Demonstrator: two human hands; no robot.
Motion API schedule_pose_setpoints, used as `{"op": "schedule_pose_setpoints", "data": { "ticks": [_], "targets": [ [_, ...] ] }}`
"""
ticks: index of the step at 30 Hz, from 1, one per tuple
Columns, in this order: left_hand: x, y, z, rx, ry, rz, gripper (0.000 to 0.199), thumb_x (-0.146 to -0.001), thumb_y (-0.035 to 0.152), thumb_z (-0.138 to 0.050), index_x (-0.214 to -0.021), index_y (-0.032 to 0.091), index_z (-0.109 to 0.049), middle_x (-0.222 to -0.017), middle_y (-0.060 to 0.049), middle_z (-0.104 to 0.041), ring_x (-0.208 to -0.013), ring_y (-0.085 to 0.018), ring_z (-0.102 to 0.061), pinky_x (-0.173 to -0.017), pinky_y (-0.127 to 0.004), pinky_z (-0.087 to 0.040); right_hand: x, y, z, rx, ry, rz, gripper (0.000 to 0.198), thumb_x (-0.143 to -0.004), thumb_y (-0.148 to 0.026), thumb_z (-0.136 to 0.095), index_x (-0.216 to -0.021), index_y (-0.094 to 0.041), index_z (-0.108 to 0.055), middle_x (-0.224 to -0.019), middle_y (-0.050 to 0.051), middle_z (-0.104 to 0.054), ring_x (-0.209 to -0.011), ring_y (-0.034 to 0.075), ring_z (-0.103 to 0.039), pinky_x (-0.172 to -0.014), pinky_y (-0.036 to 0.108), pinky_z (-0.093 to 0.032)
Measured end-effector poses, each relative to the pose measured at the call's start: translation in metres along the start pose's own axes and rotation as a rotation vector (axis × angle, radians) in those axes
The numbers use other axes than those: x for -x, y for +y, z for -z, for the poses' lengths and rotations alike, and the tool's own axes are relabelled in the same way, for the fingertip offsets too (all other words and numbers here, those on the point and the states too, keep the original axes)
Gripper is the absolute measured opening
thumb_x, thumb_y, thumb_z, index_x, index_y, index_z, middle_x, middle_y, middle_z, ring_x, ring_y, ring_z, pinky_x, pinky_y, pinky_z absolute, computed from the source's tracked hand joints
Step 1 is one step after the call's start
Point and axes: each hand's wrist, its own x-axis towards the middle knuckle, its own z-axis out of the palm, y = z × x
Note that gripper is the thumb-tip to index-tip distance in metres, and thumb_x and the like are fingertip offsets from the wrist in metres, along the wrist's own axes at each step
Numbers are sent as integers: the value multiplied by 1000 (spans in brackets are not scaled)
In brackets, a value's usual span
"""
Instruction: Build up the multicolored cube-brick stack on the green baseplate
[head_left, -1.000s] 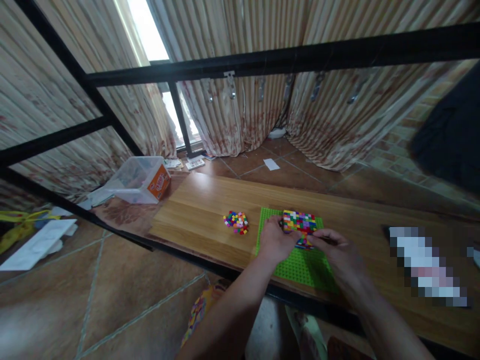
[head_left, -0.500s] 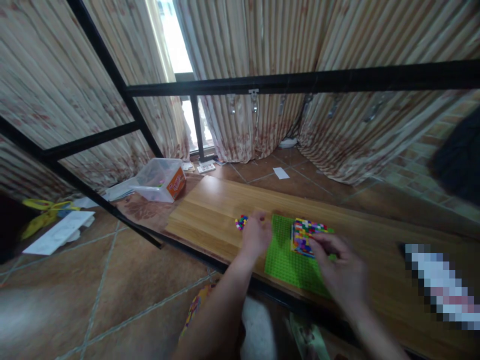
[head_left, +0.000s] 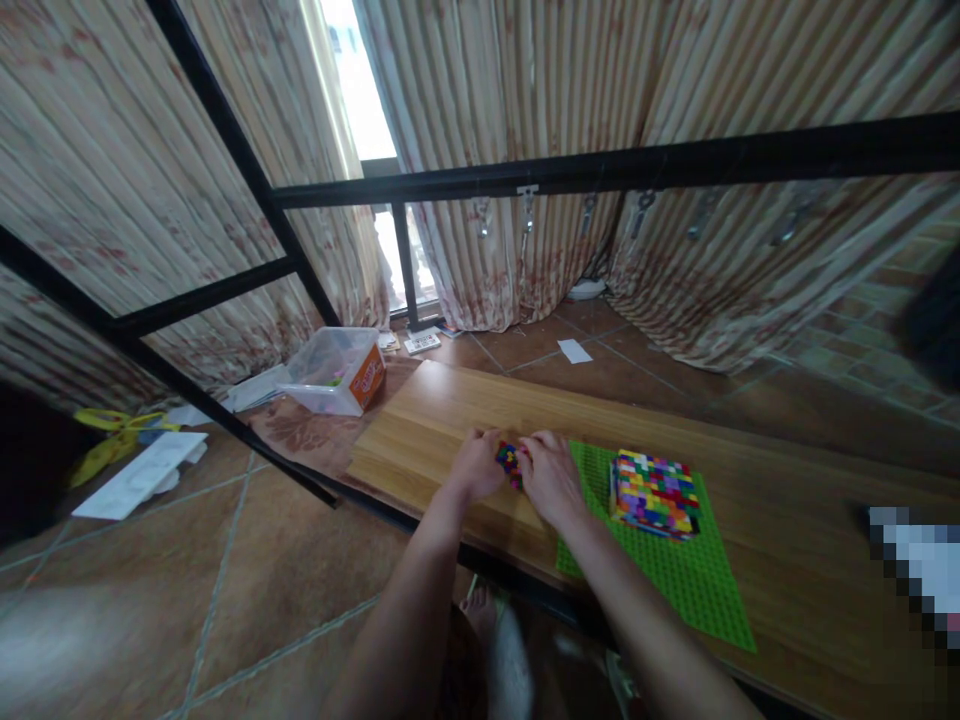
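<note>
Small multicoloured toy bricks (head_left: pixel 510 460) lie in a loose pile on the wooden tabletop, partly covered by my two hands. At the pile's left side is my left hand (head_left: pixel 477 468), its fingers curled in; whatever they hold is too small to make out. My right hand (head_left: pixel 553 482) reaches in from the other side with its fingers bent and pressed together at the bricks; their tips are partly hidden. Right of it, a rectangular block built of multicoloured bricks (head_left: pixel 654 492) stands on a green studded baseplate (head_left: pixel 705 590), with neither hand touching it.
The wooden table (head_left: pixel 450 400) has a black frame bar (head_left: pixel 375 513) along its near edge. Beyond its left end stands a clear plastic bin (head_left: pixel 322 380) with an orange label. A pixelated flat object (head_left: pixel 915 560) lies at the right. Black metal bars (head_left: pixel 600 165) cross before the curtains.
My right hand has left the brick block and moved left to the loose pile, uncovering the block. My left hand stays beside the pile. The whole view has shifted slightly.
</note>
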Motion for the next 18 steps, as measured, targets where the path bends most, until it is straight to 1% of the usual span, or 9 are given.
{"op": "schedule_pose_setpoints", "data": {
  "ticks": [3,5,8,12,15,18],
  "targets": [
    [1,3,0,-49,-42,-92,43,-79,17,-59,-122,19,-64,-117,-13,-65,-112,-24,-61,-99,-32,-47,-12,-8,-10,22,-27,-23,26,-93,-24,-49,-98,-17,-74,-109,16,-63,-106,31,-51,-95,44,-39],
    [2,4,0,-99,-28,-124,36,-83,15,-53,-117,17,-65,-114,-14,-65,-113,-24,-60,-100,-33,-46,-16,-12,-14,36,-41,-50,26,-93,-24,-50,-95,-17,-75,-109,16,-63,-106,30,-50,-94,43,-39],
    [2,5,0,-147,-25,-94,38,-81,11,-53,-118,15,-63,-116,-16,-62,-111,-24,-60,-98,-32,-47,-17,-15,-16,47,-50,-106,29,-93,-21,-47,-90,-18,-76,-106,15,-64,-106,29,-49,-93,41,-39],
    [3,5,-1,-141,-48,-108,40,-81,9,-53,-119,16,-63,-115,-14,-63,-107,-23,-61,-96,-31,-47,-17,-19,-18,27,-25,-191,28,-92,-18,-47,-90,-18,-75,-104,14,-65,-103,29,-50,-90,41,-39],
    [5,5,-2,-134,-28,-114,38,-84,11,-51,-120,15,-63,-113,-14,-63,-102,-22,-62,-94,-31,-47,-15,-21,-18,-11,6,-225,26,-91,-18,-48,-91,-19,-74,-103,14,-66,-102,28,-52,-89,40,-40],
    [6,6,-2,-131,-33,-111,37,-84,12,-50,-119,14,-64,-111,-15,-63,-98,-22,-63,-92,-31,-48,-15,-23,-15,-52,43,-237,21,-89,-18,-52,-87,-21,-72,-99,12,-67,-101,28,-54,-89,40,-41]
  ]
}}
